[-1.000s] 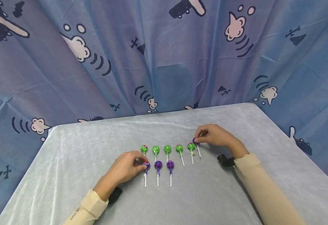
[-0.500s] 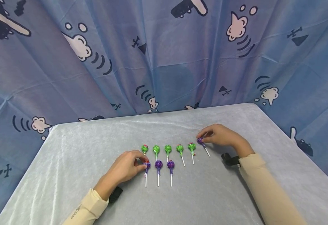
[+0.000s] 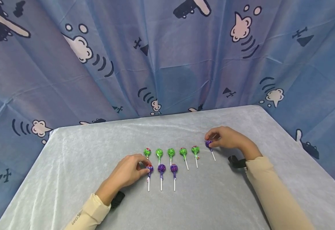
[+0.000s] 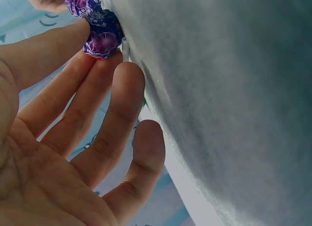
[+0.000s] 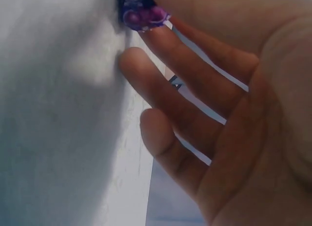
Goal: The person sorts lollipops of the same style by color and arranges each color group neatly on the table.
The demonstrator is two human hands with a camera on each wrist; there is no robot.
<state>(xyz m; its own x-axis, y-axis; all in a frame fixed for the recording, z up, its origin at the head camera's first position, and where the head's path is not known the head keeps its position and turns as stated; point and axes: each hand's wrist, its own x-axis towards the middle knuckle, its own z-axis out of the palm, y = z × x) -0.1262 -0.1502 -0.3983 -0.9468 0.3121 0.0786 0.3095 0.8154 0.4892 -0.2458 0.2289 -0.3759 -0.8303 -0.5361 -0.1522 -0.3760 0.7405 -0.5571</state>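
Observation:
My left hand [image 3: 129, 170] pinches the wrapped head of a purple lollipop [image 4: 103, 38] at the left end of the front row, its white stick pointing toward me. Two more purple lollipops, one in the middle [image 3: 161, 168] and one to its right [image 3: 174, 168], lie beside it. At the right end of the back row my right hand [image 3: 227, 138] has thumb and fingers around the head of another purple lollipop [image 5: 144, 14]. That one's stick slants down to the right. Several green lollipops [image 3: 183, 152] line the back row to its left.
A light grey cloth [image 3: 98, 143] covers the table. Behind it hangs a blue patterned curtain [image 3: 173, 80], which also runs down the right side. A dark wrist strap [image 3: 236, 162] sits below the right wrist.
My right hand has moved right with its purple lollipop, away from the nearest green one, and the stick has turned outward. The left hand has stayed in place.

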